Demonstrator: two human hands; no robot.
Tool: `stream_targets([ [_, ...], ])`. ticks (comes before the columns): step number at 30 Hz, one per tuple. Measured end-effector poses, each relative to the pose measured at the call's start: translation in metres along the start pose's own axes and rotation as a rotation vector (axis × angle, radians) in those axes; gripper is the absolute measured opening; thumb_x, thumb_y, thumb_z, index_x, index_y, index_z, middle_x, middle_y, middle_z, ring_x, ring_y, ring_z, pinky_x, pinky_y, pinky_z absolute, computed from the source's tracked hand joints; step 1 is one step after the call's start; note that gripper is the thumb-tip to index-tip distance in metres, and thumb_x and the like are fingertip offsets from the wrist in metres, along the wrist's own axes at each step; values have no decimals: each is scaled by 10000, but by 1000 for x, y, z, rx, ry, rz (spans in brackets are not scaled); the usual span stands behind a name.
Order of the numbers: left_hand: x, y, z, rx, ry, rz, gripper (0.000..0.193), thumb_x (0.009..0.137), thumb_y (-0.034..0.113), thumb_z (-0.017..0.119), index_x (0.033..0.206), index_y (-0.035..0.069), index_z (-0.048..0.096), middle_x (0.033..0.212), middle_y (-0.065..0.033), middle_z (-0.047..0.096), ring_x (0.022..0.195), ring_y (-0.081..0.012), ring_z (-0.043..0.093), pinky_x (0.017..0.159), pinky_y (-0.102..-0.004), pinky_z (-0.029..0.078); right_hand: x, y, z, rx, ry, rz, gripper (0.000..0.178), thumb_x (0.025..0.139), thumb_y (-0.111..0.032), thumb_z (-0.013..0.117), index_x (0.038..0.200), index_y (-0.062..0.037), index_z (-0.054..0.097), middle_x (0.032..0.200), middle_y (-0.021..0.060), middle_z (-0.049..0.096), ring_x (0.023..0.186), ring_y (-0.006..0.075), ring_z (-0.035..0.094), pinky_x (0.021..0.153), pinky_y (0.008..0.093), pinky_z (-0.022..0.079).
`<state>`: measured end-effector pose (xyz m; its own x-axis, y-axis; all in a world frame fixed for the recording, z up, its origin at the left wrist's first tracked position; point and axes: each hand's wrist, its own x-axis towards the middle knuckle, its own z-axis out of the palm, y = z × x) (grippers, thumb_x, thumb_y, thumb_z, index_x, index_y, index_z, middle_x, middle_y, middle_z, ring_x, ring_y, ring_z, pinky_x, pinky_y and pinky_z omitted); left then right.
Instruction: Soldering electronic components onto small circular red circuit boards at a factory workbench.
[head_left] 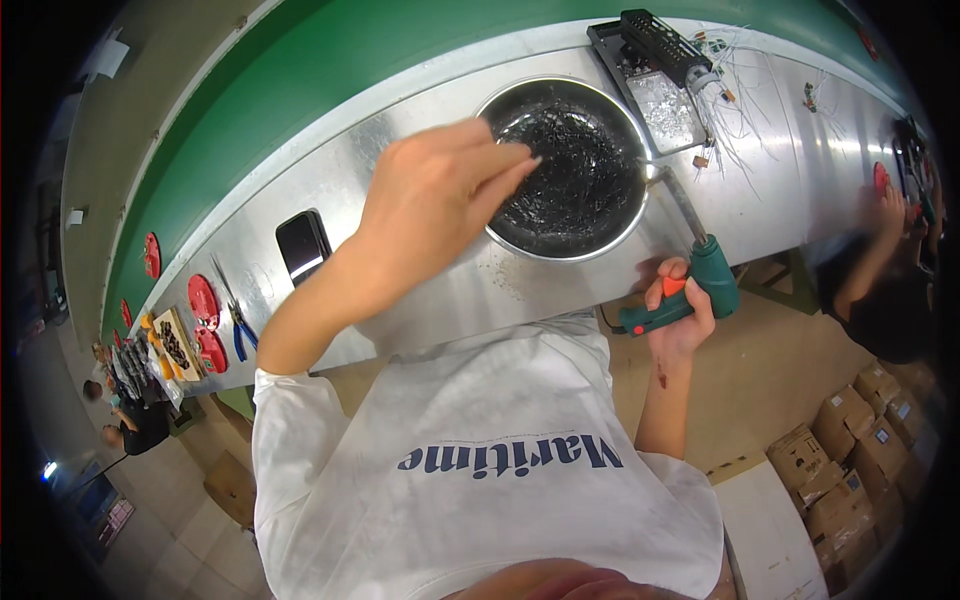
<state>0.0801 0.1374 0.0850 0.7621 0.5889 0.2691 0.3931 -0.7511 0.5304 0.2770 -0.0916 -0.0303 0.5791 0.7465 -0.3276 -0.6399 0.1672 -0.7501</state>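
Note:
A silver-rimmed round bowl point(640, 205) stands on the metal bench, with many thin, short black pieces point(570, 160) in it. Over its left side is my left hand point(440, 190), thumb and fingers pinched together; whatever is between the fingertips is too small to make out. My right hand point(685, 310) wraps around the handle of a green pistol-grip tool point(713, 280) with an orange trigger and a long metal barrel. The barrel's tip points up and left, close beside the bowl's right rim. I cannot tell whether the tip touches the bowl.
A dark phone point(302, 245) lies left of my forearm. Farther left are blue-handled pliers point(242, 335) and red round parts point(203, 300). A black tray point(610, 55), a perforated black device point(665, 45) and wired components point(735, 95) lie back right. Another person's arm point(870, 250) and cardboard boxes point(835, 430) are right.

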Motion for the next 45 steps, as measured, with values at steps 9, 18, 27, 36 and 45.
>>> stream_targets([
  [9, -74, 33, -10, 13, 177, 351, 285, 651, 18, 827, 904, -26, 703, 712, -82, 666, 531, -161, 590, 448, -249, 384, -27, -16, 61, -83, -180, 71, 258, 832, -181, 600, 1004, -6, 519, 1027, 131, 547, 682, 182, 551, 625, 290, 446],
  [18, -139, 36, 25, -177, 443, -68, 200, 681, -43, 790, 857, -43, 694, 704, -95, 673, 529, -172, 602, 445, -248, 402, -22, 29, 136, -106, -335, 291, 376, 746, 113, 656, 1084, -13, 550, 1097, 118, 572, 895, 209, 634, 781, 322, 504],
  [27, -163, 31, 46, -387, 620, -360, 119, 711, -59, 760, 812, -26, 706, 696, -108, 674, 522, -174, 598, 466, -248, 432, -22, 40, 159, -214, -403, 308, 372, 759, 147, 638, 1077, -21, 542, 1094, 123, 553, 868, 182, 624, 778, 303, 505],
  [36, -169, 11, 54, -526, 630, -386, 169, 743, -25, 752, 907, -23, 710, 757, -109, 684, 579, -123, 612, 487, -231, 438, -25, 36, 161, -356, -308, 167, 531, 721, 127, 629, 1207, -35, 490, 1092, 127, 539, 863, 191, 599, 729, 282, 501],
  [45, -141, -12, 56, -906, 638, -791, 188, 830, 49, 717, 1012, 2, 715, 808, -59, 706, 589, -64, 600, 502, -195, 438, -22, 17, 136, -355, -338, 174, 445, 710, 182, 634, 1085, -25, 512, 1084, 136, 529, 837, 185, 614, 767, 326, 519],
])
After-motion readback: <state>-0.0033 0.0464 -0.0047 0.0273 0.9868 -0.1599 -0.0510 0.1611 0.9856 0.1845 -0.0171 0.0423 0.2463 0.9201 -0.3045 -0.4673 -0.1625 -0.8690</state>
